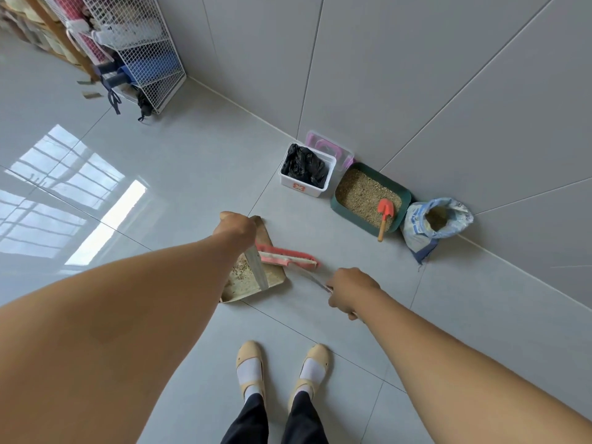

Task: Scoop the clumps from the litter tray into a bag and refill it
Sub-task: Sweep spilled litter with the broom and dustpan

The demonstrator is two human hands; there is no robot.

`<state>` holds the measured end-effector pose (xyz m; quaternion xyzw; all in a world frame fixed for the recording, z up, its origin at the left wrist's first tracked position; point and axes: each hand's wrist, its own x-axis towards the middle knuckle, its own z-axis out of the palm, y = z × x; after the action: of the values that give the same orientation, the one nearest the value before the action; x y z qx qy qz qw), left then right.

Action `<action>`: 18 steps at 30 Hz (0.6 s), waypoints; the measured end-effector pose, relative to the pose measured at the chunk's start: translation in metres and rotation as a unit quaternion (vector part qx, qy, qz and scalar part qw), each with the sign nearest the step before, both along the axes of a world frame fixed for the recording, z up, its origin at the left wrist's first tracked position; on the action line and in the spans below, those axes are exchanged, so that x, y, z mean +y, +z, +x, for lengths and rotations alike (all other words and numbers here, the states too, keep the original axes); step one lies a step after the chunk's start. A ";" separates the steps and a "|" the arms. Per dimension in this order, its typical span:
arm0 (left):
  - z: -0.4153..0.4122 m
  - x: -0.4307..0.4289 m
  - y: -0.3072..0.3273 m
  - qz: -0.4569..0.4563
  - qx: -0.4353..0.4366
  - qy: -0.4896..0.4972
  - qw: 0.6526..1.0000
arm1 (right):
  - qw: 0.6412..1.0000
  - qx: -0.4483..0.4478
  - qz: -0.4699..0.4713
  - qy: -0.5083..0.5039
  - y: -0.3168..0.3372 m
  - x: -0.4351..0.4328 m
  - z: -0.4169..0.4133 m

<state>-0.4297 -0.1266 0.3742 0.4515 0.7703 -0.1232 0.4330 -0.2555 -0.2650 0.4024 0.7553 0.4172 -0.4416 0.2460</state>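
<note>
A grey tiled floor fills the scene, meeting a grey tiled wall at the far right. At the far left stands a white wire rack stuffed with fabric. Along the wall sit, left to right, a white bin lined with a black bag, a clear box with a pink lid behind it, the green litter tray full of tan litter, and touching the tray's right end an open litter sack. An orange scoop lies in the tray's near right corner, its handle over the rim.

Nearer, a beige dustpan holds scattered litter; the left hand is closed around its upright handle. A red brush rests its bristles at the pan's far edge, and the right hand grips its long handle (metal, it seems). Both hands are well apart from the tray, which lies far right of them. Two beige shoes stand nearest.
</note>
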 end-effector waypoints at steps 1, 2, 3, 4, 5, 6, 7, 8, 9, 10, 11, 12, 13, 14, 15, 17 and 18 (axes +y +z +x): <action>0.000 -0.001 -0.003 0.006 -0.009 -0.017 1.000 | 1.000 0.013 0.006 -0.008 0.004 -0.002 0.005; -0.001 -0.002 -0.005 0.008 -0.019 -0.026 0.999 | 0.999 0.025 0.006 -0.031 0.007 -0.006 0.009; -0.001 -0.004 -0.008 0.006 -0.019 -0.031 0.999 | 0.999 0.032 0.004 -0.042 0.007 -0.014 0.015; 0.001 -0.005 -0.007 0.006 -0.013 -0.028 1.000 | 0.997 0.039 0.006 -0.067 0.009 -0.021 0.017; 0.001 -0.008 -0.009 0.007 -0.002 -0.019 1.000 | 0.996 0.045 0.010 -0.082 0.008 -0.029 0.018; 0.004 -0.009 -0.006 0.006 0.007 -0.017 1.000 | 0.993 0.050 0.017 -0.108 0.010 -0.036 0.018; 0.006 -0.011 -0.007 0.004 0.006 -0.016 1.000 | 0.990 0.050 0.024 -0.132 0.009 -0.044 0.020; 0.008 -0.014 -0.004 -0.005 0.002 -0.021 1.000 | 0.986 0.044 0.028 -0.156 0.007 -0.051 0.023; 0.010 -0.015 -0.006 -0.008 0.004 -0.018 1.000 | 0.983 0.037 0.038 -0.174 0.004 -0.057 0.025; 0.012 -0.017 -0.004 -0.008 0.018 -0.015 1.000 | 0.979 0.029 0.044 -0.199 0.004 -0.063 0.028; 0.013 -0.019 -0.008 0.004 0.034 -0.003 0.999 | 0.974 0.017 0.052 -0.219 0.000 -0.068 0.031; 0.015 -0.020 -0.009 0.008 0.048 0.003 0.999 | 0.966 0.009 0.054 -0.254 -0.002 -0.073 0.034; 0.015 -0.020 -0.012 0.008 0.042 0.014 0.999 | 0.957 -0.001 0.062 -0.284 -0.007 -0.077 0.038; 0.017 -0.020 -0.008 -0.005 0.042 0.007 0.999 | 0.948 -0.010 0.060 -0.312 -0.007 -0.078 0.039; 0.015 -0.019 -0.011 -0.008 0.033 0.002 0.999 | 0.940 -0.020 0.066 -0.333 -0.012 -0.079 0.044; 0.010 -0.015 -0.015 0.006 0.019 -0.031 0.999 | 0.924 -0.043 0.073 -0.373 -0.019 -0.078 0.050; 0.008 -0.013 -0.016 0.021 0.019 -0.052 0.998 | 0.916 -0.052 0.064 -0.394 -0.021 -0.073 0.052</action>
<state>-0.4221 -0.1393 0.3585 0.4977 0.7562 -0.1378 0.4018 -0.2035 -0.3383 0.3817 0.8945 0.1002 -0.4351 0.0245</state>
